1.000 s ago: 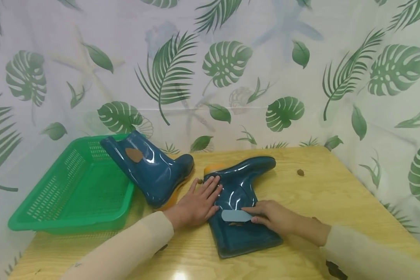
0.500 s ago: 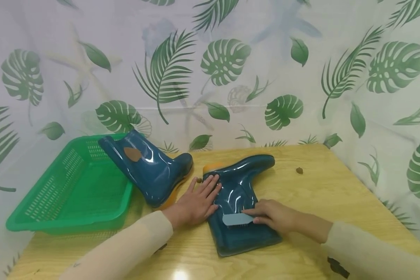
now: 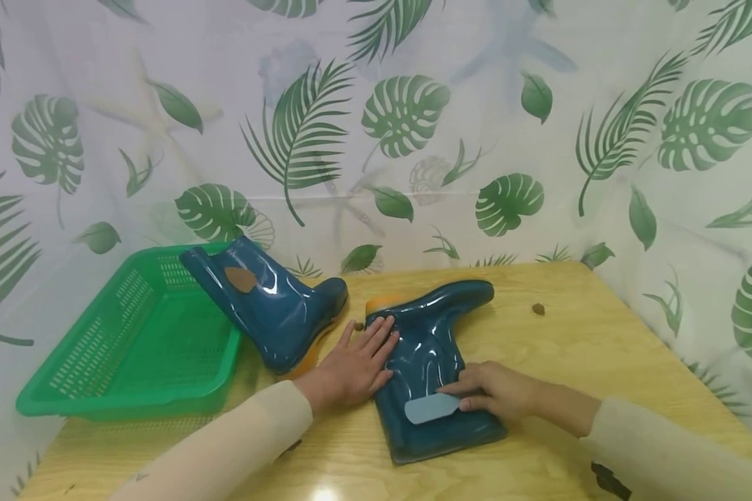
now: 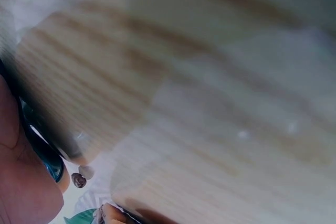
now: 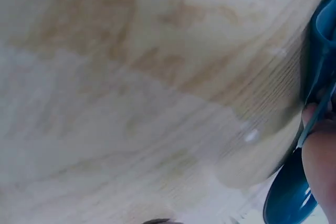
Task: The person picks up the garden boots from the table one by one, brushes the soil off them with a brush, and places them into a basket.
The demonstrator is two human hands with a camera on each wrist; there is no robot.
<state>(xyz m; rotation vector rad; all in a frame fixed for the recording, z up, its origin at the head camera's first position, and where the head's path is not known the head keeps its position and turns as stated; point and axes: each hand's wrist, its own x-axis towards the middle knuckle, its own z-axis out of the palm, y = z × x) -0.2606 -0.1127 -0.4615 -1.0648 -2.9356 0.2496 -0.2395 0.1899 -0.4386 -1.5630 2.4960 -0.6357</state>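
Observation:
A glossy dark-blue rubber boot [image 3: 423, 341] with a yellow-orange heel lies on its side on the table, its shaft toward me. My left hand [image 3: 354, 365] rests spread along the left edge of that boot. In my right hand [image 3: 501, 393] I grip a light-blue brush [image 3: 432, 408] by its handle; its flat back faces up over the lower shaft, and the bristle side is hidden beneath. The right wrist view catches only part of the boot [image 5: 289, 195] and of my right hand [image 5: 323, 166] at its right edge.
A second blue boot [image 3: 282, 306], bearing a brown patch [image 3: 241, 279], leans on the rim of a green plastic basket [image 3: 131, 407]. Small brown lumps, one of them a clod [image 3: 538, 309] at the right, lie on the wooden table [image 3: 576, 348]. A leaf-printed curtain hangs behind.
The brush in my right hand has moved toward me along the boot shaft and tilted. A brown mark under it, seen one second ago, is out of sight. My left hand stays put.

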